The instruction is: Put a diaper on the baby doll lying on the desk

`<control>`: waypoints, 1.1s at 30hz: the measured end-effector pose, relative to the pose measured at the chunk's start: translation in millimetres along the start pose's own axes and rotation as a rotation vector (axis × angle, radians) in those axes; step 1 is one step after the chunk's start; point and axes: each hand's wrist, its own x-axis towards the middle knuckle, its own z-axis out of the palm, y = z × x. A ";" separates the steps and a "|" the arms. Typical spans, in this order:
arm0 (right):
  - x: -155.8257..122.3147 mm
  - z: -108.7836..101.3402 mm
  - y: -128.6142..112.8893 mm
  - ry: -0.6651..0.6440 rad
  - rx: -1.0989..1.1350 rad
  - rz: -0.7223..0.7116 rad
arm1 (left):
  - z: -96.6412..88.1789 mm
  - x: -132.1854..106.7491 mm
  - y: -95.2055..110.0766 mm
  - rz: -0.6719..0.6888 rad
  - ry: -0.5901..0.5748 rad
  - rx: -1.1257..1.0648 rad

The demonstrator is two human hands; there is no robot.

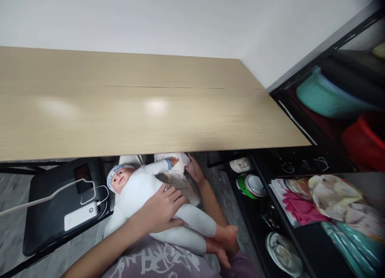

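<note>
A baby doll point(141, 190) in a white suit and white cap lies across my lap, head to the left, bare feet to the right. My left hand point(164, 212) rests on the doll's belly and thigh, fingers curled over it. My right hand point(195, 170) reaches under the table edge and grips a white cloth point(176, 166) by the doll's raised arm.
A long light wooden table point(135, 109) spans the view above my lap. A black chair point(45, 214) at left holds a white power bank point(81, 216) with cables. A black shelf rack point(300, 190) at right holds bowls, cloths and coloured tubs.
</note>
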 end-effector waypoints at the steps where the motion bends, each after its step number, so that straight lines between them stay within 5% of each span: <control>1: 7.4 -6.4 7.5 0.028 -0.010 0.002 | 0.0 -0.2 0.3 0.001 -0.003 -0.001; 7: 27.9 -40.1 39.0 0.214 -0.154 -0.093 | 1.1 -0.2 1.0 -0.006 -0.016 -0.009; 11: 23.2 -41.5 46.0 0.336 -0.315 -0.145 | 3.8 -0.2 0.3 -0.003 -0.013 0.004; 15: -10.3 -11.8 44.9 0.402 -0.477 -0.215 | 5.3 -1.8 1.4 0.024 0.009 0.021; 21: -66.5 47.9 47.6 0.062 -0.953 -0.405 | -1.9 -8.6 7.6 0.031 0.037 0.048; 25: -56.2 61.4 56.6 0.040 -1.193 -0.273 | -5.9 -12.6 11.0 0.025 0.044 0.059; 33: -3.6 81.3 41.4 0.032 -1.119 -0.170 | -5.9 -10.2 10.5 0.013 0.015 0.071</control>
